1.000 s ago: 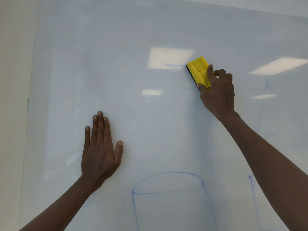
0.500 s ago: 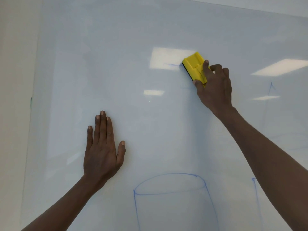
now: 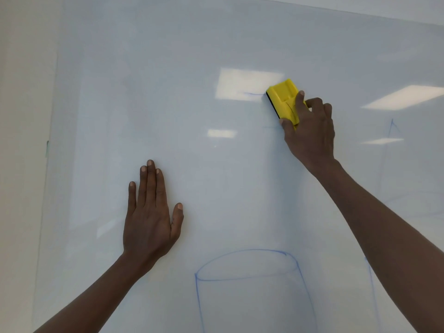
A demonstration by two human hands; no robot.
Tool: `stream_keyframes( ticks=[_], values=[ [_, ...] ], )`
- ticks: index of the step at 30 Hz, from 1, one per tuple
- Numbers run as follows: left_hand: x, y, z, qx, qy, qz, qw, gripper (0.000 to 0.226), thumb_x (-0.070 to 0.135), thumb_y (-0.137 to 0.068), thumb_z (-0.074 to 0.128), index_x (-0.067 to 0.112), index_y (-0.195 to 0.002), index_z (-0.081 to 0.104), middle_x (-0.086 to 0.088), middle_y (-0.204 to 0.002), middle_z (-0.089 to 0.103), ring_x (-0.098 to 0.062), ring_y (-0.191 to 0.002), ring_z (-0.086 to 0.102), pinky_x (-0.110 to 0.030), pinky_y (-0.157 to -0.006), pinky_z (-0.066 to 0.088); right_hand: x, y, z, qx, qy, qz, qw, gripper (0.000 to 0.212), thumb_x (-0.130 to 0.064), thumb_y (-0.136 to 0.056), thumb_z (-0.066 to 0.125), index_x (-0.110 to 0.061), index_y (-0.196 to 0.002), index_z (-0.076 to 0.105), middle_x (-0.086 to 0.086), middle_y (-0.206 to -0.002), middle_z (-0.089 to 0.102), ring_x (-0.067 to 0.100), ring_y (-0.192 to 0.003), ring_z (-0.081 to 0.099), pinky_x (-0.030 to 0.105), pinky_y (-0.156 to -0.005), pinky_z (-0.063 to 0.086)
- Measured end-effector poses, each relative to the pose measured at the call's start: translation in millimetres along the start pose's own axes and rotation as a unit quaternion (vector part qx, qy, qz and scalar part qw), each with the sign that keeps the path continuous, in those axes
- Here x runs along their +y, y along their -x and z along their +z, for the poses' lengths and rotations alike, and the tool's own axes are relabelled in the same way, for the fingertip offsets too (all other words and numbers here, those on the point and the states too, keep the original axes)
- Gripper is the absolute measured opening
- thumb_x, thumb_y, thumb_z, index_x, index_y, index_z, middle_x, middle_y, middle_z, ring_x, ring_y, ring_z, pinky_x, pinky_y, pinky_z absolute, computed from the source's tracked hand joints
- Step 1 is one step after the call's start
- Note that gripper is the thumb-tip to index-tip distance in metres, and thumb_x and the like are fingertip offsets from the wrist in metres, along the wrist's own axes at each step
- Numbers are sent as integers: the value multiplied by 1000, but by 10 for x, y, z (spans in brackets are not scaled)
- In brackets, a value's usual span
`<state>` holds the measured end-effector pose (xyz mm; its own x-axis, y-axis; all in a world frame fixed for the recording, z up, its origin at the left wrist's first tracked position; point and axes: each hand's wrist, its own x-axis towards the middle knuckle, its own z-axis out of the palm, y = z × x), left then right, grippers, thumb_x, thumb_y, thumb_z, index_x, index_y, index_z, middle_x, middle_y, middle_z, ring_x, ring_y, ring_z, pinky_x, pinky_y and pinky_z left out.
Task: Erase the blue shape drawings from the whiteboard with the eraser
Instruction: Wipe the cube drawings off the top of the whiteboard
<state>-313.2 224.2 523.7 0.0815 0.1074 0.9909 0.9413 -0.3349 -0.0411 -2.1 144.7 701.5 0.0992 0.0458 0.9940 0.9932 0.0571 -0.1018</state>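
Note:
My right hand (image 3: 310,131) grips a yellow eraser (image 3: 282,99) with a black felt edge, pressed flat on the whiteboard (image 3: 144,92) at upper centre right. A short blue line remnant (image 3: 252,93) lies just left of the eraser. A blue cylinder drawing (image 3: 247,277) fills the bottom centre. A faint blue triangle tip (image 3: 392,126) shows at the right, and part of another blue outline (image 3: 370,272) peeks from behind my right forearm. My left hand (image 3: 151,217) rests flat on the board, fingers together, holding nothing.
The board's left edge (image 3: 51,145) meets a cream wall (image 3: 21,116). Bright reflections of ceiling lights (image 3: 240,84) glare on the glossy surface near the eraser and at the right.
The eraser in my right hand has slid a little to the left along the blue line, shortening what shows of it. My left hand has stayed flat on the board.

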Motion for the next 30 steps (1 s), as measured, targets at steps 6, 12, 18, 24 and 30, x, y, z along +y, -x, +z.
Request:
stream_keyframes(
  ticks=[6, 12, 18, 24, 30],
  values=[
    [-2, 2, -6, -3, 2, 1, 1000, 78, 40, -102, 29, -4, -163, 9, -18, -174, 1, -29, -162, 1, -49, -131, 6, -197, 251, 39, -10, -5, -46, 999, 63, -34, -95, 56, -10, -149, 35, 16, -126, 50, 36, -112, 43, 44, -76, 43],
    [1, 9, -9, -1, 3, 1, 1000, 78, 40, -102, 29, -4, -163, 9, -18, -174, 2, -30, -162, 2, -51, -130, 8, 30, 443, 28, -3, -5, -53, 999, 63, -32, -92, 60, -11, -147, 39, 17, -123, 52, 36, -108, 45, 45, -76, 47],
    [-2, 6, -1, 2, -1, 2, 1000, 78, 41, -102, 30, -5, -163, 11, -19, -173, 4, -29, -162, 2, -49, -131, 7, -113, 38, 61, 19, 0, -27, 999, 64, -35, -94, 56, -8, -148, 36, 20, -125, 50, 39, -110, 44, 47, -81, 45],
    [-8, 8, 9, 1, 2, 2, 1000, 78, 41, -102, 29, -4, -163, 9, -18, -174, 3, -29, -162, 2, -51, -130, 9, -501, -51, 112, 7, -2, -60, 998, 64, -37, -96, 53, -7, -149, 34, 19, -127, 50, 38, -113, 43, 45, -83, 43],
    [-6, 8, 2, 4, 7, 4, 1000, 77, 40, -102, 29, -4, -163, 11, -19, -173, 4, -29, -162, 3, -52, -129, 11, -297, 246, 116, 7, 9, -96, 995, 62, -34, -95, 56, -7, -148, 38, 18, -122, 52, 38, -106, 45, 45, -77, 45]
  ],
)
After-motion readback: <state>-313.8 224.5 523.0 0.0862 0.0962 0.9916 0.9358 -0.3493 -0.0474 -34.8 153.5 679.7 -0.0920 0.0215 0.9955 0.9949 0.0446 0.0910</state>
